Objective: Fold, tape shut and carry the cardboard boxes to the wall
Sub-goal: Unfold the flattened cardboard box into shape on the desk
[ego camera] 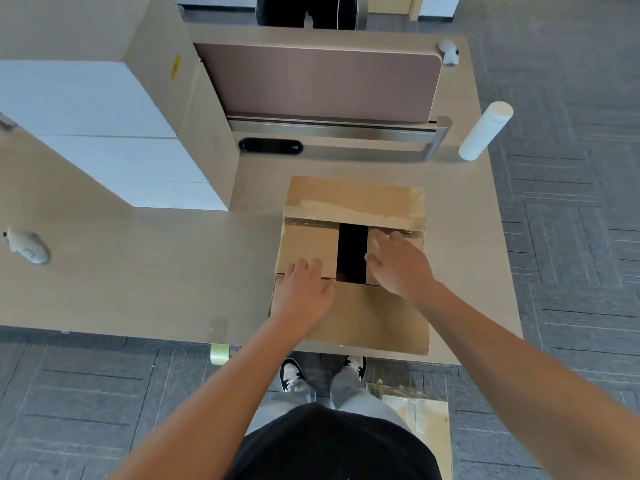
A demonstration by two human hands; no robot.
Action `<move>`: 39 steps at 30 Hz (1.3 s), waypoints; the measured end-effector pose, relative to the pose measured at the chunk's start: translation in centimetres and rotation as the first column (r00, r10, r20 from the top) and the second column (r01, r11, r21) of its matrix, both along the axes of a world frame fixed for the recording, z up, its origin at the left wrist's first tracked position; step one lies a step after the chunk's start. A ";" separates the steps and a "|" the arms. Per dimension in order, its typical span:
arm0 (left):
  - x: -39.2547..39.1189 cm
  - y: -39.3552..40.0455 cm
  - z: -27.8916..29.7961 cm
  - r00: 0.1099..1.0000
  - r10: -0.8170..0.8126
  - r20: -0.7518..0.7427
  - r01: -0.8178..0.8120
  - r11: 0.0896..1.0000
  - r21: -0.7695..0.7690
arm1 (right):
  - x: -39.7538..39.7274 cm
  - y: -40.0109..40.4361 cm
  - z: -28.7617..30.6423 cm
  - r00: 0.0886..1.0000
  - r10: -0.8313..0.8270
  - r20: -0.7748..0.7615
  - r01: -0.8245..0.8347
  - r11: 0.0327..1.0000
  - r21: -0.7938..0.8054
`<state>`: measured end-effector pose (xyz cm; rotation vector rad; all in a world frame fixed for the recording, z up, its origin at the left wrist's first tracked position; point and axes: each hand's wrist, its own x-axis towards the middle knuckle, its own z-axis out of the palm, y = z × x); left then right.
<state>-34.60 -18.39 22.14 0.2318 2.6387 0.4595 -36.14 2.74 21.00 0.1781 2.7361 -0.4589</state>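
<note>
The interior of the cardboard box [353,306] reads only as a black gap between the two side flaps; its contents cannot be determined. The left hand [301,296] covers the near edge of the left flap, and the right hand [401,265] covers part of the right flap. The right fingers [384,237] are motion-blurred. The roll of tape [219,353] is partly concealed beneath the surface [138,278] edge. The flattened cardboard [422,420] on the floor is partly covered by the person's leg and forearm. A standing person [306,10] behind the divider is cut off by the top edge. Markings on the yellow label [175,67] are too small to read.
</note>
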 end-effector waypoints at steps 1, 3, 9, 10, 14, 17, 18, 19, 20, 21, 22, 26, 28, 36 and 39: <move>-0.4 0.3 -0.1 0.999 -0.006 -0.041 0.006 1.000 0.005 | -0.1 0.0 -0.1 1.000 -0.008 -0.015 0.008 1.000 -0.003; -1.5 1.0 -0.2 0.997 -0.011 -0.081 0.013 1.000 0.017 | -0.3 0.2 0.1 0.996 -0.039 -0.074 0.038 0.999 -0.013; -4.9 3.2 -0.4 0.987 -0.085 -0.134 0.075 0.994 -0.081 | -3.2 1.6 2.0 0.973 -0.038 -0.226 0.030 0.999 -0.037; -5.5 3.4 -0.6 0.986 -0.104 -0.133 0.091 0.991 -0.101 | -4.0 1.9 2.1 0.971 -0.025 -0.240 0.021 1.000 -0.019; -7.3 4.3 -1.5 0.974 -0.182 -0.133 0.154 0.969 -0.195 | -7.4 2.9 1.8 0.960 -0.026 -0.278 0.030 0.999 0.010; -8.2 4.9 -2.0 0.965 -0.232 -0.125 0.193 0.945 -0.263 | -9.6 3.4 0.7 0.957 -0.020 -0.290 0.022 1.000 0.005; -8.3 5.1 -2.1 0.961 -0.248 -0.123 0.205 0.936 -0.286 | -10.2 3.5 0.1 0.959 -0.019 -0.281 0.021 1.000 0.004; -8.5 5.3 -2.1 0.958 -0.262 -0.116 0.216 0.926 -0.310 | -10.8 3.6 -0.6 0.963 -0.020 -0.269 0.021 1.000 0.004; -8.6 5.5 -2.1 0.957 -0.271 -0.104 0.224 0.917 -0.330 | -11.3 3.7 -1.2 0.966 -0.020 -0.259 0.022 1.000 0.004; -8.8 5.7 -2.0 0.957 -0.275 -0.094 0.228 0.911 -0.345 | -11.7 3.7 -1.8 0.968 -0.019 -0.251 0.021 1.000 0.005; -8.9 6.0 -1.9 0.957 -0.278 -0.087 0.231 0.905 -0.357 | -12.0 3.7 -2.4 0.968 -0.019 -0.250 0.022 1.000 0.010; -9.2 6.2 -1.1 0.946 -0.303 -0.119 0.236 0.889 -0.392 | -11.9 3.5 -4.2 0.969 -0.049 -0.242 0.056 0.998 0.022; -9.2 5.8 -0.6 0.943 -0.298 -0.150 0.221 0.895 -0.388 | -11.9 3.4 -4.6 0.969 -0.076 -0.234 0.078 0.997 0.001; -9.3 2.8 2.9 0.914 -0.232 -0.332 0.124 0.941 -0.315 | -11.5 3.5 -4.7 0.974 -0.045 -0.220 0.055 0.998 0.036; -9.4 1.4 4.4 0.905 -0.219 -0.365 0.090 0.936 -0.339 | -11.4 3.0 -4.4 0.977 -0.059 -0.206 0.071 0.996 0.048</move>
